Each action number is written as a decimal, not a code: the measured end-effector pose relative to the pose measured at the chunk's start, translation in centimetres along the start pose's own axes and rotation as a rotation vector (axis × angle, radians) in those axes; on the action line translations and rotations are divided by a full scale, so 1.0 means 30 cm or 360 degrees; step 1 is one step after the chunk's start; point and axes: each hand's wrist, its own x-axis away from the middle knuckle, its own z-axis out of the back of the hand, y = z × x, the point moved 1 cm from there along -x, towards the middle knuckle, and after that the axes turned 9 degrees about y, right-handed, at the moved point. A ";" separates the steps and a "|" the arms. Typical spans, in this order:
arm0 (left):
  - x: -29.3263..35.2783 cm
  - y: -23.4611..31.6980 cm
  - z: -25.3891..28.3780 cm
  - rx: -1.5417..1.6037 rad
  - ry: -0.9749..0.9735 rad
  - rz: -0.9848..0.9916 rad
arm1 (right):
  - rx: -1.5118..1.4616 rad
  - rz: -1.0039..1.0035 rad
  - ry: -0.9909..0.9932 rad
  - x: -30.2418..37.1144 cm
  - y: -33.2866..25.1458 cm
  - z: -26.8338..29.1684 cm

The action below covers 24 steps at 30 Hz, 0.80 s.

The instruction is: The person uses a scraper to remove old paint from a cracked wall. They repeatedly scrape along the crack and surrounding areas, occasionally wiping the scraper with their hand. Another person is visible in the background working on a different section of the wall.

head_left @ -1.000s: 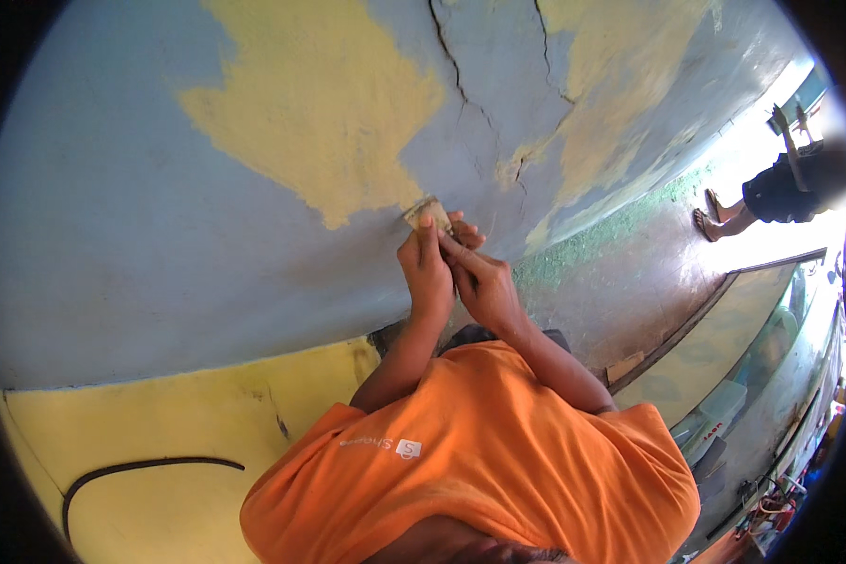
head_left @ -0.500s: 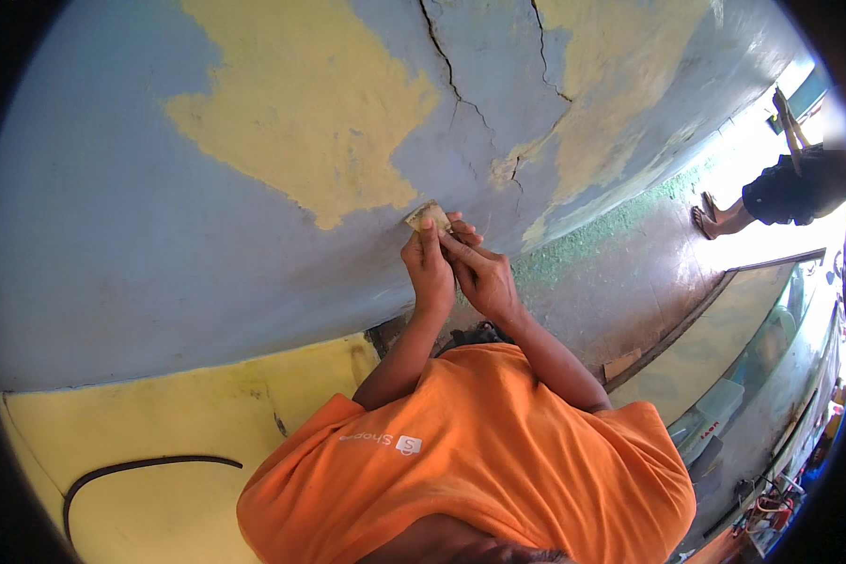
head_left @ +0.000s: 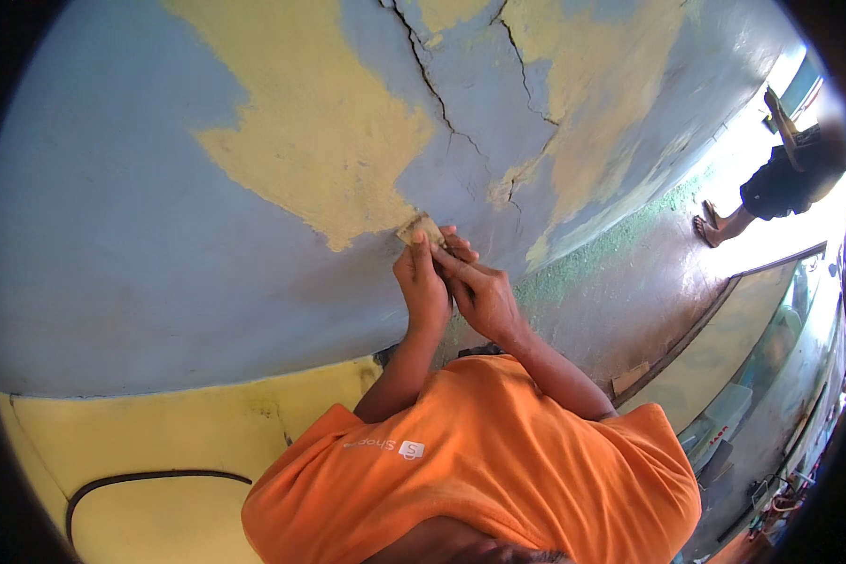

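My left hand [head_left: 425,293] is closed on a small, flat, tan-yellow square piece [head_left: 417,228], with the thumb lying over its face. The piece meets the wall [head_left: 282,291] at the lower tip of a large yellow patch [head_left: 329,150]. Crossing against the left hand, my right hand [head_left: 487,299] is closed too, and its index fingertip presses at the piece's lower edge. Overlapping fingers hide part of the grip. I cannot make out what the piece is made of. Blue-grey paint covers the wall around the patch.
Dark cracks [head_left: 428,80] run down the upper wall. A yellow panel [head_left: 179,432] with a black curved strip [head_left: 150,477] lies at lower left. At far right stands a person in dark shorts [head_left: 782,183]. Glass panels [head_left: 724,414] and clutter fill the lower right.
My hands and the piece appear slightly lower and further left in the picture. The wall's cracks and patches have shifted in view as well. Both hands keep their grip.
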 end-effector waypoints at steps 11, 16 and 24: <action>0.044 0.033 -0.023 -0.0013 0.0000 0.0031 | -0.0060 -0.0024 -0.0017 0.009 -0.034 0.036; 0.038 0.061 -0.021 -0.0058 -0.0034 -0.0032 | -0.0147 0.0038 0.0069 0.009 -0.052 0.032; 0.055 0.102 -0.056 -0.0174 0.0093 0.0079 | -0.0103 0.0012 0.0058 -0.011 -0.091 0.041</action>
